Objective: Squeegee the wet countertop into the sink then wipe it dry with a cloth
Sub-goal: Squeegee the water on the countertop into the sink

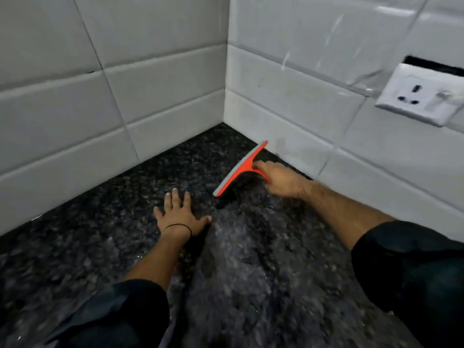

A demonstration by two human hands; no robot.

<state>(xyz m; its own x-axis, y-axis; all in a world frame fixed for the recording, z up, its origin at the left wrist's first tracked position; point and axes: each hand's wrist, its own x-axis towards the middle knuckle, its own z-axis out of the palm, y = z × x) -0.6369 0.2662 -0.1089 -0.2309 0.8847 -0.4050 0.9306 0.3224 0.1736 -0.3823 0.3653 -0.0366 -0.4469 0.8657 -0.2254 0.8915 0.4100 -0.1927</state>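
Orange squeegee [241,169] is clamped by the right hand [278,178] grip mid-frame near the wall corner, left hand [182,214] spread flat on the wet table [100,247]; water could be streaked if blade tilts, sink not seen

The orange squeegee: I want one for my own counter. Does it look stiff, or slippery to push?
The orange plastic squeegee with grey blade probably handles light; the right hand alone steers it. Its frame looks stiff, staying straight along the speckled black granite countertop. It may slip on wet stone.
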